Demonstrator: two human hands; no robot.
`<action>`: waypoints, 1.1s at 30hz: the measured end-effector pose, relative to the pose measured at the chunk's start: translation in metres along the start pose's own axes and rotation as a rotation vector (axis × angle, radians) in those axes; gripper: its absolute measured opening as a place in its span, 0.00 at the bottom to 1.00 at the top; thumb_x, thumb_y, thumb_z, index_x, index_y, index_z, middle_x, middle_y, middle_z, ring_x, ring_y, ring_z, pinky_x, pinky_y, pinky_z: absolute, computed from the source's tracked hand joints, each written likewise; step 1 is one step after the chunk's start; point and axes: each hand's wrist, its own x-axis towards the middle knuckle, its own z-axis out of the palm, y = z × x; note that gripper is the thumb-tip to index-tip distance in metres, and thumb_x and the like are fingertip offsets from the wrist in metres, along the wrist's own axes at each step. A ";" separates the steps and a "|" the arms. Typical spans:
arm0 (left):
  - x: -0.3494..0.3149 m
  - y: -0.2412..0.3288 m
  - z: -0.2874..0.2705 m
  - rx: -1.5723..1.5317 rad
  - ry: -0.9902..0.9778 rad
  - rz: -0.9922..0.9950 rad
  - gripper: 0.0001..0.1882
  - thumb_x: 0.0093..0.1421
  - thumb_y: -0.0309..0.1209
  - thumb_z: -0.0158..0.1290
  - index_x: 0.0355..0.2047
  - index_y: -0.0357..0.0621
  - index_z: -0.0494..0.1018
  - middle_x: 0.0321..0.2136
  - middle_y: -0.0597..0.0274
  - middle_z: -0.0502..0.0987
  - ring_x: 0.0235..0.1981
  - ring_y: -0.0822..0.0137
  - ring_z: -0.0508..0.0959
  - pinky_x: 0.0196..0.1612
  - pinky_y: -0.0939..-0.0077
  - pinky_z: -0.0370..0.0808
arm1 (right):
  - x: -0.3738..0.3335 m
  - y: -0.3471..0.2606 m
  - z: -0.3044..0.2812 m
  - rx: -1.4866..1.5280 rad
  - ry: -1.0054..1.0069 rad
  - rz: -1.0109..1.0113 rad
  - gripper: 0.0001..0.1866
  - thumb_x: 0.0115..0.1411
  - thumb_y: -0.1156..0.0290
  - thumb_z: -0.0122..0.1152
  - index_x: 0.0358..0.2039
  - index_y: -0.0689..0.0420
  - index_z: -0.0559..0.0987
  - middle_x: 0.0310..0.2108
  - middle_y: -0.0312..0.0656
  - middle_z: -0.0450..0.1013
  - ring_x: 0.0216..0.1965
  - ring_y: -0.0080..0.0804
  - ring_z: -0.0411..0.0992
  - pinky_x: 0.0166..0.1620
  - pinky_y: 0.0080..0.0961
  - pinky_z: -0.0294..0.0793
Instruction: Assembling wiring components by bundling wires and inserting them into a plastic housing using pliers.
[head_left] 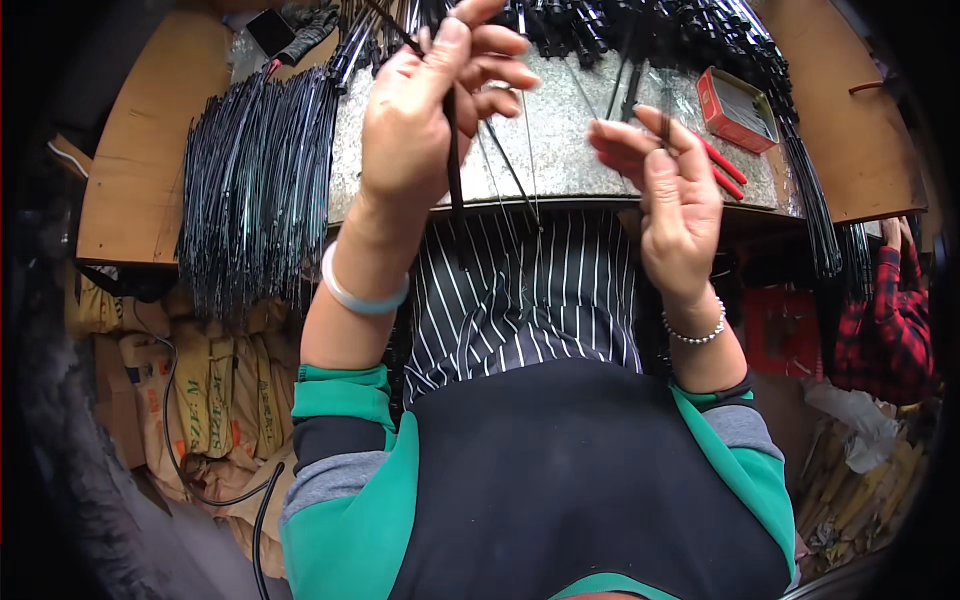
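Note:
My left hand [432,110] is raised over the metal-covered bench [570,150] and grips a thin black cable [453,165] that hangs down from its fingers toward my striped apron. My right hand [668,190] is lifted beside it, fingers pinched on the end of another thin dark wire [665,125]. Fine wire strands [527,175] run down between the two hands. A pale bangle sits on my left wrist and a bead bracelet on my right.
A thick bundle of black cables [255,190] drapes over the bench's left edge. More black cables [640,25] pile at the back. A red box [737,110] and red-handled tool [722,168] lie at right. Another person's plaid sleeve [890,310] shows far right. Sacks [200,390] lie below left.

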 end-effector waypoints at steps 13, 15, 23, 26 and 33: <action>-0.021 -0.039 -0.001 0.115 0.099 -0.074 0.17 0.65 0.35 0.41 0.49 0.36 0.65 0.25 0.65 0.70 0.23 0.78 0.71 0.24 0.86 0.70 | -0.005 -0.023 -0.003 0.399 -0.072 0.345 0.14 0.65 0.72 0.37 0.50 0.61 0.61 0.16 0.29 0.56 0.12 0.11 0.50 0.15 0.08 0.51; -0.024 -0.041 -0.008 0.172 0.118 -0.066 0.16 0.64 0.35 0.42 0.47 0.36 0.66 0.26 0.64 0.70 0.24 0.77 0.72 0.24 0.86 0.71 | -0.003 -0.025 -0.006 0.392 -0.066 0.348 0.14 0.66 0.71 0.38 0.50 0.61 0.62 0.16 0.29 0.55 0.12 0.11 0.50 0.14 0.08 0.51; -0.030 -0.026 -0.042 0.501 0.504 0.010 0.10 0.63 0.31 0.44 0.37 0.36 0.70 0.22 0.65 0.71 0.22 0.76 0.72 0.26 0.81 0.76 | -0.001 -0.046 -0.022 0.328 0.076 0.242 0.13 0.65 0.69 0.41 0.45 0.64 0.66 0.15 0.29 0.56 0.11 0.11 0.49 0.12 0.08 0.49; -0.013 -0.007 -0.010 0.636 0.452 0.176 0.10 0.62 0.32 0.47 0.35 0.36 0.71 0.20 0.66 0.71 0.19 0.76 0.71 0.23 0.84 0.72 | -0.002 -0.037 -0.019 0.198 0.056 0.262 0.12 0.65 0.70 0.40 0.43 0.64 0.66 0.14 0.30 0.55 0.10 0.11 0.48 0.12 0.08 0.48; 0.029 0.002 0.058 0.428 0.375 0.330 0.10 0.63 0.35 0.44 0.34 0.40 0.68 0.23 0.64 0.73 0.19 0.73 0.74 0.17 0.84 0.71 | -0.021 -0.014 0.007 0.189 -0.047 0.314 0.11 0.66 0.68 0.38 0.42 0.63 0.63 0.22 0.44 0.71 0.20 0.26 0.72 0.23 0.15 0.72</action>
